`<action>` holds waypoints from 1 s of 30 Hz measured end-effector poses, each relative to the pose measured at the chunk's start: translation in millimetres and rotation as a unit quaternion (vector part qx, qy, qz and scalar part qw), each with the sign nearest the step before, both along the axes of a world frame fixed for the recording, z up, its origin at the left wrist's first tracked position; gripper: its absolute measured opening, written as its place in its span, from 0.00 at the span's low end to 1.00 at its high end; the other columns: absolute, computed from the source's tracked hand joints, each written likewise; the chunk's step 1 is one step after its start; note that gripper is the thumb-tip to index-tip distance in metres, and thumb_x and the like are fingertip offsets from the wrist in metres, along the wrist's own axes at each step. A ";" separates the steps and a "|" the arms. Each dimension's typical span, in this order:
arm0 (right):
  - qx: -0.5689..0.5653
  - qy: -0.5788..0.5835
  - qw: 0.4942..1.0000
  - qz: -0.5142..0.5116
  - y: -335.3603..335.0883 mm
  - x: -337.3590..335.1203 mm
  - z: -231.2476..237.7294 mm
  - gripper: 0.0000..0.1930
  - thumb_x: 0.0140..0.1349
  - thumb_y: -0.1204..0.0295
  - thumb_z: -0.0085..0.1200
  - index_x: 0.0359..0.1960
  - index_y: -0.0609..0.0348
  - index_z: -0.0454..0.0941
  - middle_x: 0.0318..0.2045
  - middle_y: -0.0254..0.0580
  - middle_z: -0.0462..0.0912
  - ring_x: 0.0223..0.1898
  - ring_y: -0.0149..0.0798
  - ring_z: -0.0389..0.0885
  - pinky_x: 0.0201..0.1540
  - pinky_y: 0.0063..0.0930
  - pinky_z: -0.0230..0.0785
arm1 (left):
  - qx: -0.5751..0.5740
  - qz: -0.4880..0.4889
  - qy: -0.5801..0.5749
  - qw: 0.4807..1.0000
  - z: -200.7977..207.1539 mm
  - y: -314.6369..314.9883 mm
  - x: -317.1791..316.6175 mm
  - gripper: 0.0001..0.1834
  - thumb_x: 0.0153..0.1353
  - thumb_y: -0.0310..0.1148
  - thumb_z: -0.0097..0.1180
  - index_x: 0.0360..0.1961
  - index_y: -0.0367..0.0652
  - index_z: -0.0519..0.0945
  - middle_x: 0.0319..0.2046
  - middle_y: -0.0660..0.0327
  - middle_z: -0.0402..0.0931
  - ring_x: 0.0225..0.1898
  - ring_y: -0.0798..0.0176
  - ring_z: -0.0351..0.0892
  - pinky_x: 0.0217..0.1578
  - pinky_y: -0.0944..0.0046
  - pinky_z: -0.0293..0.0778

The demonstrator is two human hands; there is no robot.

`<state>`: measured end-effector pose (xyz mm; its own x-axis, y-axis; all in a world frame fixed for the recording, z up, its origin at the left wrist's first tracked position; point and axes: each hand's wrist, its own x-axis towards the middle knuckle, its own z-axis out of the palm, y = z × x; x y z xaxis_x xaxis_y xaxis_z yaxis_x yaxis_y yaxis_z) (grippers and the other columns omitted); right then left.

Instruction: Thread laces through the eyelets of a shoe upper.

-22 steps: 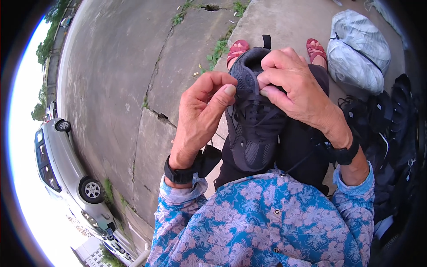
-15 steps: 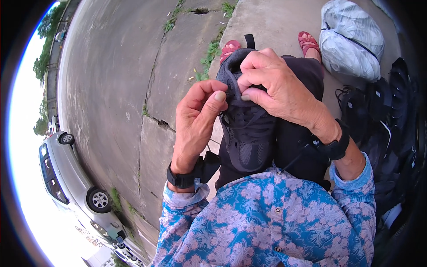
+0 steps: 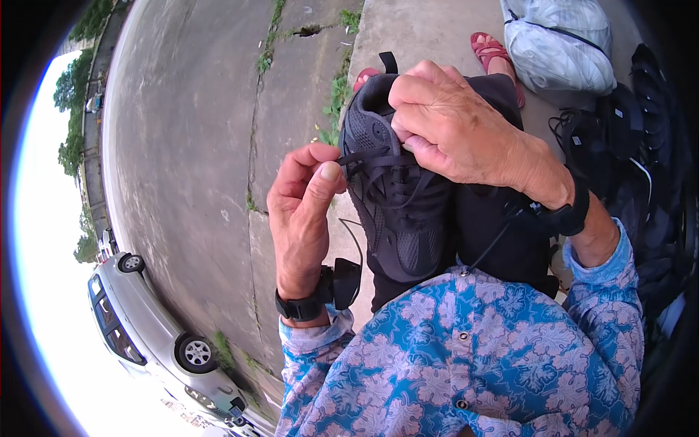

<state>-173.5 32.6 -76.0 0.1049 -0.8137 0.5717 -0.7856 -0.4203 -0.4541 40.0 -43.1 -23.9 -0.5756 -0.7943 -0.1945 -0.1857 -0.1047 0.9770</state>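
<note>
A black mesh sneaker (image 3: 408, 240) rests on my lap, its toe toward me and its heel opening away from me. My left hand (image 3: 302, 211) pinches a black shoelace (image 3: 358, 156) between thumb and index finger, drawn out to the left of the shoe's eyelets. Over the right side of the opening, my right hand (image 3: 466, 131) is closed, its bent fingertips at the edge beside the tongue. What those fingertips grip is hidden behind the hand. More lacing crosses the front of the shoe, below both hands.
Several dark shoes (image 3: 619, 138) lie heaped on the right, beside a tied white plastic bag (image 3: 561, 58). Red sandals (image 3: 491, 51) on feet show beyond my lap. A silver car (image 3: 145, 306) stands at left on the concrete (image 3: 189, 146).
My left hand has moved left, away from the eyelets, drawing the lace out with it. My right hand stays at the shoe's opening, and the whole view has shifted slightly.
</note>
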 end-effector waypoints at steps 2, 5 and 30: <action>0.034 -0.030 0.999 0.014 -2.2 2.2 0.0 0.06 0.49 0.78 0.57 0.29 0.59 0.74 0.38 0.39 0.70 0.45 0.44 0.68 0.51 0.37 0.62 | 0.009 -0.015 0.013 1.000 -3.0 -3.1 2.1 0.13 0.67 0.35 0.52 0.48 0.38 0.74 0.29 0.68 0.73 0.34 0.72 0.72 0.42 0.70 0.69; 0.058 -0.073 0.995 0.020 -8.8 12.0 -1.2 0.03 0.53 0.74 0.57 0.28 0.57 0.78 0.36 0.36 0.71 0.44 0.40 0.69 0.52 0.37 0.62 | 0.036 -0.012 0.031 0.999 -6.1 -5.9 6.9 0.13 0.68 0.35 0.50 0.48 0.38 0.74 0.28 0.67 0.73 0.34 0.72 0.72 0.44 0.68 0.71; 0.025 -0.065 0.995 -0.077 22.5 -32.5 -4.0 0.02 0.53 0.76 0.56 0.27 0.57 0.75 0.36 0.35 0.73 0.45 0.41 0.72 0.50 0.36 0.65 | 0.117 0.056 0.014 0.991 10.3 -17.4 -5.2 0.08 0.67 0.34 0.51 0.42 0.41 0.76 0.18 0.75 0.61 0.21 0.79 0.63 0.27 0.73 0.68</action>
<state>-206.0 55.1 -80.0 -0.0949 -0.8421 0.5309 -0.7722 -0.2743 -0.5731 34.8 -60.4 -13.6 -0.4941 -0.7888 -0.3656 -0.1329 -0.3471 0.9284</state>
